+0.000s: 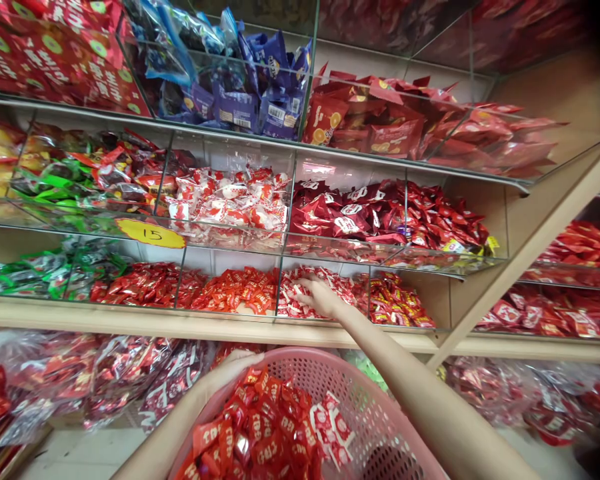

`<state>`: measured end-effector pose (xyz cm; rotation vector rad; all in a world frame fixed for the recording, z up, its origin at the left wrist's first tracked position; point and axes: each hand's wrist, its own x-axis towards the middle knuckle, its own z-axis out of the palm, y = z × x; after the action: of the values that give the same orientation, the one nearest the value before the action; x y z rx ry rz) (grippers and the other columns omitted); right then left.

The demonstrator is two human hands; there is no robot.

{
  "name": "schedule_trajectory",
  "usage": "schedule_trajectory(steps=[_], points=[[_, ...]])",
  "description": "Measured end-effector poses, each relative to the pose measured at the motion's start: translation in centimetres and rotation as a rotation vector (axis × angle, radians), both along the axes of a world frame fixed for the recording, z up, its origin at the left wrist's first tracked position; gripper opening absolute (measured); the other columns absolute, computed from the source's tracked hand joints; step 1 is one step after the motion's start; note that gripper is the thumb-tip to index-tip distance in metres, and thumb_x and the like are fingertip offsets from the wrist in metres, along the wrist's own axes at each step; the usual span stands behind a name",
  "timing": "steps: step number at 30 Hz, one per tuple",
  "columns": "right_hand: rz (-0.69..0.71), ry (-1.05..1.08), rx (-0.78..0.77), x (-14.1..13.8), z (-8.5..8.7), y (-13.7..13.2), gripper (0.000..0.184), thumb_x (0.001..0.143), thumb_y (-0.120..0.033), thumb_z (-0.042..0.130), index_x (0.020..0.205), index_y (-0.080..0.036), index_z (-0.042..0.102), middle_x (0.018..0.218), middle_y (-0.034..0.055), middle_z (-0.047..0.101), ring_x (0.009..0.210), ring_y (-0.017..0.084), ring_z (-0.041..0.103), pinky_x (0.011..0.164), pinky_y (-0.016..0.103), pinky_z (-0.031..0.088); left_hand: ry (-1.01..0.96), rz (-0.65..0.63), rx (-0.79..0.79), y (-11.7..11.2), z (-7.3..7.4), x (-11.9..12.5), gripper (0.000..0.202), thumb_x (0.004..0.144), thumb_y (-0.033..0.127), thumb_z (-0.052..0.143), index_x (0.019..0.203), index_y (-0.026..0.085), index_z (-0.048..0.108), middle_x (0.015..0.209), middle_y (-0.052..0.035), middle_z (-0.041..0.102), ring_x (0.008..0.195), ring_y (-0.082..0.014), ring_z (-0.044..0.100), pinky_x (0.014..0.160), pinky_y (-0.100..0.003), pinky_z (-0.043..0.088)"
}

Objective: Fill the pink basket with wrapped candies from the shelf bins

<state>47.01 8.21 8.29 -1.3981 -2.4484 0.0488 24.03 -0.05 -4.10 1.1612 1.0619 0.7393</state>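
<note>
Pink basket (380, 427): sitting nearest of all, low in view, carrying a heap of red sweets (260, 427) with a few red-and-white ones lying at the heap's right edge.
Left hand (233, 367): curling over the basket's far left rim, fingers clamped together on it.
Right hand (323, 298): reaching forward above the basket into a glass compartment on the lowest glass tier, lying palm down with its fingers apart and closing on nothing that shows.
Red-and-white sweets (293, 297): filling that compartment, lying under and around the right hand.
Neighbouring compartments: orange-red sweets (235, 290) lying just to the left, red-and-yellow sweets (400, 303) just to the right, each behind a glass divider.
Wooden shelf (130, 323): running just beneath those compartments.
Tier above: white-and-red sweets (230, 203) and dark red packets (360, 213) sitting side by side.
Yellow tag (150, 233): sticking to that tier's glass front, showing 15.
Top tier: blue packets (245, 93) piling up beside red packets (395, 127).
Clear bags (125, 373): slumping under the wooden shelf, left of the basket.
</note>
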Motion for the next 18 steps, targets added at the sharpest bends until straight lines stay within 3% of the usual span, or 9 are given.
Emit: schedule_trajectory(steps=[7, 10, 14, 18], points=[[-0.093, 0.165, 0.094, 0.3, -0.8, 0.3, 0.031, 0.085, -0.036, 0.040, 0.106, -0.019, 0.053, 0.107, 0.0096, 0.049, 0.097, 0.018, 0.049, 0.081, 0.026, 0.035, 0.014, 0.018, 0.015, 0.1, -0.1, 0.0, 0.038, 0.058, 0.052, 0.063, 0.067, 0.015, 0.065, 0.067, -0.0020, 0.064, 0.068, -0.0170, 0.056, 0.066, -0.025, 0.039], [-0.102, 0.435, 0.044, 0.3, -0.9, 0.7, 0.028, 0.080, -0.034, 0.047, 0.100, -0.017, 0.056, 0.104, 0.0095, 0.051, 0.097, 0.019, 0.048, 0.083, 0.028, 0.034, 0.010, -0.007, 0.009, 0.2, -0.1, -0.1, 0.036, 0.061, 0.051, 0.062, 0.066, 0.015, 0.065, 0.066, -0.0012, 0.064, 0.066, -0.0160, 0.056, 0.066, -0.025, 0.039], [-0.128, 0.843, -0.038, 0.4, -0.5, 1.2, 0.028, 0.072, -0.038, 0.055, 0.089, -0.016, 0.056, 0.098, 0.0083, 0.056, 0.096, 0.021, 0.047, 0.085, 0.031, 0.033, -0.018, -0.053, 0.020, 0.5, -0.3, -0.2, 0.041, 0.063, 0.051, 0.061, 0.077, 0.014, 0.067, 0.078, -0.0043, 0.067, 0.076, -0.0194, 0.058, 0.073, -0.026, 0.040], [-0.199, 1.062, -0.140, 0.7, 0.0, 1.5, 0.030, 0.074, -0.045, 0.048, 0.088, -0.019, 0.049, 0.083, 0.0043, 0.058, 0.077, 0.018, 0.054, 0.062, 0.027, 0.041, 0.002, -0.065, 0.040, 0.6, -0.3, -0.2, 0.042, 0.063, 0.052, 0.059, 0.077, 0.013, 0.067, 0.078, -0.0044, 0.067, 0.077, -0.0199, 0.059, 0.071, -0.026, 0.040]])
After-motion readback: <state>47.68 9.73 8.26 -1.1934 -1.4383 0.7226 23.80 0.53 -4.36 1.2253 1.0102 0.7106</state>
